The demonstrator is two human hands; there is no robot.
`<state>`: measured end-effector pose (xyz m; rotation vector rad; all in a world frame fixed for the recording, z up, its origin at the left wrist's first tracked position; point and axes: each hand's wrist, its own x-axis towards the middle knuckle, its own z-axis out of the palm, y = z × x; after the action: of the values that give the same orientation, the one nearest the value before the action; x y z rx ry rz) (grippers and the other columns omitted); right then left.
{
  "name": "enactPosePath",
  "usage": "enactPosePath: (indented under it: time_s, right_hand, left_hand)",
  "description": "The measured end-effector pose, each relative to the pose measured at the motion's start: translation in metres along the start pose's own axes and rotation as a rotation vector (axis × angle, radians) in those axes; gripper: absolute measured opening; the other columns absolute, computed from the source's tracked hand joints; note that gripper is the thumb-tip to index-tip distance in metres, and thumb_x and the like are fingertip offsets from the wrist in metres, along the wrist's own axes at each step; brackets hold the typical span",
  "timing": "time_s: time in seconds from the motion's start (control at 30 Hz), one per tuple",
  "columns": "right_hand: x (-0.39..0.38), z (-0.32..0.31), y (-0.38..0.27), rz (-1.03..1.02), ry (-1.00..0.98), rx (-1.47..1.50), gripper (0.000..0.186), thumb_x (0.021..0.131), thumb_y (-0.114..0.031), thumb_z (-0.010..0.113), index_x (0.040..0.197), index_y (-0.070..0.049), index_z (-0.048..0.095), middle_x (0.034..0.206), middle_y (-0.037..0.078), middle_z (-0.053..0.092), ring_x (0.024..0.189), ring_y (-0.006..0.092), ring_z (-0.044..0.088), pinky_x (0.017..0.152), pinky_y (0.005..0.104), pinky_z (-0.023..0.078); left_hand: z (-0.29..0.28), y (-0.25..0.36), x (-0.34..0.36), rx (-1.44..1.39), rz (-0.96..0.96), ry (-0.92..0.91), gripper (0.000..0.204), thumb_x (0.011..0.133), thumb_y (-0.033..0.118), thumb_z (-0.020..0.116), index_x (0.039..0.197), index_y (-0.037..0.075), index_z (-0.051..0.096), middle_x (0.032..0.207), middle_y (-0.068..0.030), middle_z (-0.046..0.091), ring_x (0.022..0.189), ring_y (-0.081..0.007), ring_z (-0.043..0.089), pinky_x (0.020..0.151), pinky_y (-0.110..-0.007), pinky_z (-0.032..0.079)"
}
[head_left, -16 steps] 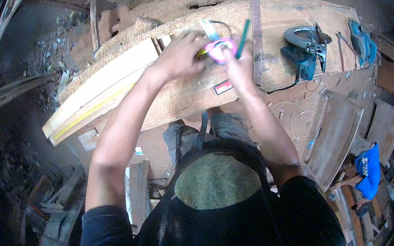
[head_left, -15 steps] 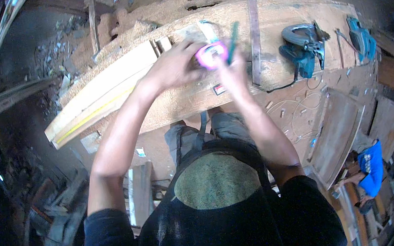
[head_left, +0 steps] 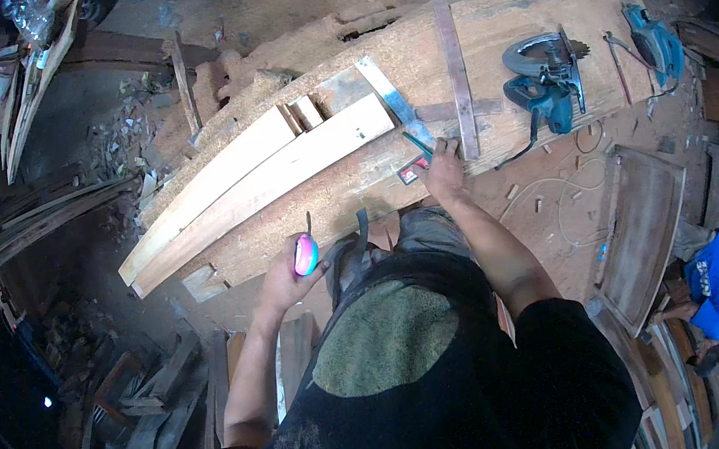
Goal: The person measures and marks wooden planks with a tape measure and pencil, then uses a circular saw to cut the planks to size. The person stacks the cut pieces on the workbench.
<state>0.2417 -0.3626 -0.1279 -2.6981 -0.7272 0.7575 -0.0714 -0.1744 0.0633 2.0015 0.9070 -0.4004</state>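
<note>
My left hand [head_left: 286, 275] is closed around a pink and blue tape measure [head_left: 305, 255], held low in front of the bench edge. A short dark strip sticks up beside it. At the bench's near edge my right hand [head_left: 445, 173] has its fingers bent round a thin green pencil [head_left: 418, 143]. Its thumb lies by a small black, red and white piece [head_left: 411, 170]. A flat, bluish metal strip [head_left: 395, 97] runs from the far side toward these fingers. Left of the strip lie two pale boards, the nearer one [head_left: 280, 176] overlapping the farther one [head_left: 217, 178].
A circular saw [head_left: 546, 86] and a teal power tool [head_left: 658, 53] rest on the bench's right side. A brown wooden bar [head_left: 455, 76] crosses the bench. Wood panels [head_left: 642, 228] lean at the right, near a person in a blue shirt [head_left: 708, 283]. Scrap wood [head_left: 148, 443] piles up lower left.
The tape measure has gone from between my hands to my left hand, drawn back toward me. My right hand has dropped to the bench's near edge. The nearer board's yellow strip of tape is gone.
</note>
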Motion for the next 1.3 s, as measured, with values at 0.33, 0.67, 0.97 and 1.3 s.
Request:
enactPosePath:
  time_s: [0.33, 0.67, 0.97, 1.3]
  right_hand:
    - [0.008, 0.011, 0.009, 0.202, -0.068, 0.011, 0.087, 0.074, -0.035, 0.094, 0.136, 0.009, 0.051, 0.139, 0.033, 0.054, 0.127, 0.0465, 0.058, 0.107, 0.0487, 0.049]
    - [-0.018, 0.015, 0.029, 0.218, -0.046, 0.77, 0.037, 0.086, -0.011, 0.083, 0.117, 0.003, 0.068, 0.105, 0.012, 0.075, 0.096, 0.0208, 0.069, 0.089, 0.0353, 0.054]
    - [-0.082, -0.08, -0.017, 0.012, 0.421, 0.895, 0.023, 0.099, -0.014, 0.072, 0.115, 0.001, 0.069, 0.095, 0.004, 0.069, 0.078, 0.013, 0.058, 0.072, 0.03, 0.047]
    - [-0.043, -0.048, -0.074, 0.141, -0.084, 1.43, 0.024, 0.101, -0.018, 0.072, 0.122, -0.007, 0.068, 0.091, -0.002, 0.068, 0.068, 0.0015, 0.052, 0.052, 0.0185, 0.034]
  left_hand:
    - [0.043, -0.039, 0.064, 0.001, -0.035, -0.027, 0.07, 0.085, 0.046, 0.079, 0.134, 0.005, 0.051, 0.117, -0.0271, 0.068, 0.111, -0.0455, 0.067, 0.095, -0.052, 0.052]
    - [0.103, -0.044, 0.147, 0.408, -0.079, 0.042, 0.085, 0.086, 0.051, 0.077, 0.147, 0.002, 0.044, 0.138, -0.0276, 0.055, 0.129, -0.0454, 0.056, 0.105, -0.059, 0.048]
    - [0.047, 0.026, 0.127, 0.271, 0.433, 0.09, 0.037, 0.095, 0.029, 0.07, 0.125, 0.008, 0.065, 0.121, -0.0131, 0.064, 0.119, -0.0352, 0.058, 0.107, -0.051, 0.044]
    - [-0.008, 0.033, 0.218, 0.283, 0.575, 0.272, 0.063, 0.097, 0.046, 0.067, 0.141, 0.004, 0.051, 0.13, -0.0219, 0.057, 0.124, -0.0414, 0.055, 0.11, -0.053, 0.042]
